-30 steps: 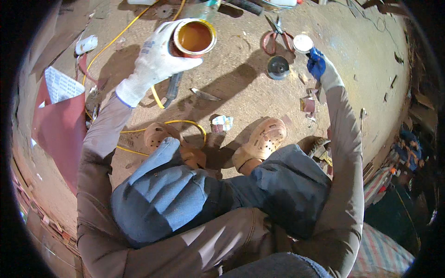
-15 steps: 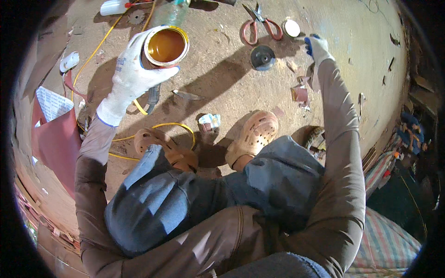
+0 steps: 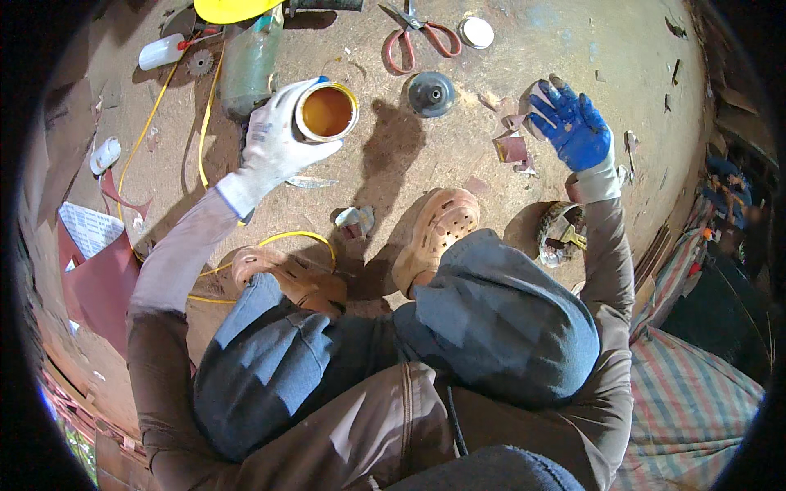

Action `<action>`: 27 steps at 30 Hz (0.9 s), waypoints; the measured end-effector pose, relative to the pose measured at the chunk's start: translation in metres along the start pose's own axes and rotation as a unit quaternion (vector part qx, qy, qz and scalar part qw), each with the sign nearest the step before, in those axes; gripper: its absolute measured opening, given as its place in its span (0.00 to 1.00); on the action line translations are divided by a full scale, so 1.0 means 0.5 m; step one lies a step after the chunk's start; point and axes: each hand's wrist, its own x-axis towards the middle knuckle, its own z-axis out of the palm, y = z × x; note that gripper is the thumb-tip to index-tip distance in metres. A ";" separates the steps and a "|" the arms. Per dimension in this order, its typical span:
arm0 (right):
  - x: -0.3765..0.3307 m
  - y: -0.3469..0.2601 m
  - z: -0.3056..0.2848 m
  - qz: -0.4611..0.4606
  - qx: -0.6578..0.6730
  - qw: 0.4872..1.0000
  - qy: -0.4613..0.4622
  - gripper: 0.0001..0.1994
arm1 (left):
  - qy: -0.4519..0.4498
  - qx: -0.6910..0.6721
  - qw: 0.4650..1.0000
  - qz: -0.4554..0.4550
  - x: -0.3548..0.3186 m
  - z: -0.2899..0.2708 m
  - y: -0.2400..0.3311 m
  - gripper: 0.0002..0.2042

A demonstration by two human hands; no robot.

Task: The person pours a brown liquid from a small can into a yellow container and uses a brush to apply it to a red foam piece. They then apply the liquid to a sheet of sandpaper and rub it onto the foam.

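A: What does the left hand [image 3: 274, 139] have?

B: It wears a whitish glove; its grip is closed around a small open tin [image 3: 327, 112] with amber-brown liquid inside; the tin is held up over the dirt floor [image 3: 508, 57], just ahead of the person's knees and beside a greenish bottle [image 3: 250, 69] lying on the ground.

A: And the right hand [image 3: 573, 127]?

B: Blue glove, fingers curled round a small pale round piece [image 3: 532, 96]; most of that piece is hidden behind the glove, so I cannot tell what it is; the grip is closed on it.

A: What lies between the two hands?

B: A dark round disc [image 3: 431, 92] on the floor; beyond it red-handled scissors [image 3: 417, 37] and a white lid [image 3: 476, 32]; scraps of reddish sandpaper [image 3: 512, 149] lie just below the right hand.

A: Anything by the feet?

B: The person squats in tan clogs [image 3: 438, 229]; a yellow cable [image 3: 205, 155] runs from the top left and loops under the left arm; a large reddish sheet [image 3: 102, 286] and a printed paper [image 3: 90, 229] lie at the far left; a white squeeze bottle [image 3: 162, 51] sits near the top left, and a yellow hard hat [image 3: 233, 8] shows at the upper edge.
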 end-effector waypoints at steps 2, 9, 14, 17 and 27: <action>-0.005 0.026 0.000 -0.017 0.000 1.000 -0.008 0.28 | 0.007 0.018 1.000 -0.011 0.011 0.042 0.001 0.40; 0.002 0.034 -0.097 -0.045 -0.290 0.919 0.264 0.28 | 0.036 0.068 0.995 -0.058 0.056 0.111 -0.022 0.42; -0.005 0.057 -0.254 -0.059 -0.870 0.320 0.370 0.39 | 0.036 0.075 0.994 -0.072 0.046 0.113 -0.033 0.51; 0.011 0.107 -0.276 -0.050 -0.898 0.290 0.327 0.38 | 0.006 0.079 0.991 -0.112 -0.002 0.083 -0.005 0.52; 0.015 0.104 -0.212 -0.061 -0.879 0.294 0.371 0.26 | -0.082 -0.048 0.995 -0.007 -0.096 0.004 0.161 0.42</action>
